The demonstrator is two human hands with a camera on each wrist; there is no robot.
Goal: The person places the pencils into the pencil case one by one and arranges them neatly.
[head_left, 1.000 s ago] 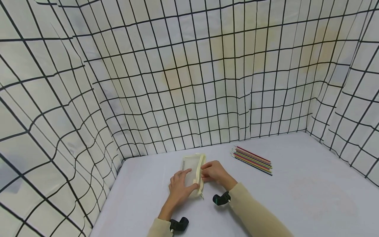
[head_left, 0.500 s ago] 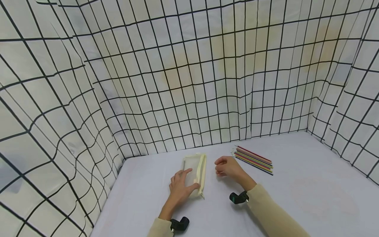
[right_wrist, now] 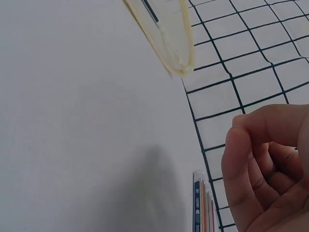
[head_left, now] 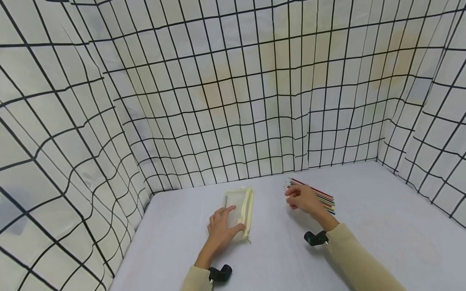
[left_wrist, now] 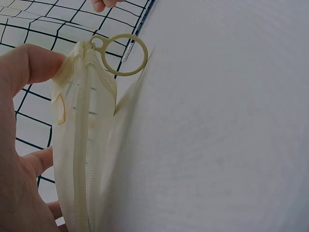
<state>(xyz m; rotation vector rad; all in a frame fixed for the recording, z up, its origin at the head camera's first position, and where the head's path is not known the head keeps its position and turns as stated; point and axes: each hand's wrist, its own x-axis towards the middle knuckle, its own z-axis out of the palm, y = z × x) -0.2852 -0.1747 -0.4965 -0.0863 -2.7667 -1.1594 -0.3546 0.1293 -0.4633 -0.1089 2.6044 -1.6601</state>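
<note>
A cream, see-through zip pencil case point(head_left: 247, 210) lies on the table, and my left hand point(head_left: 219, 229) holds it, thumb at the zip edge and fingers spread over the mesh. Its zip pull ends in a ring point(left_wrist: 145, 55), seen in the left wrist view. Through the mesh a thin dark-tipped stick point(right_wrist: 150, 10) shows inside. My right hand point(head_left: 306, 200) hovers near a row of coloured pencils point(head_left: 325, 201) and covers part of it. Its fingers are loosely bent, thumb near index fingertip, with nothing visible between them.
A white tabletop point(head_left: 269, 262) spreads under everything. White cloth with a black grid point(head_left: 233, 101) stands as a wall behind it and along both sides. A black camera point(head_left: 220, 274) sits on the left wrist and another camera point(head_left: 316, 238) on the right.
My right hand has left the pencil case's zip edge and moved right to the pencils. My left hand stays on the case, which has hardly shifted.
</note>
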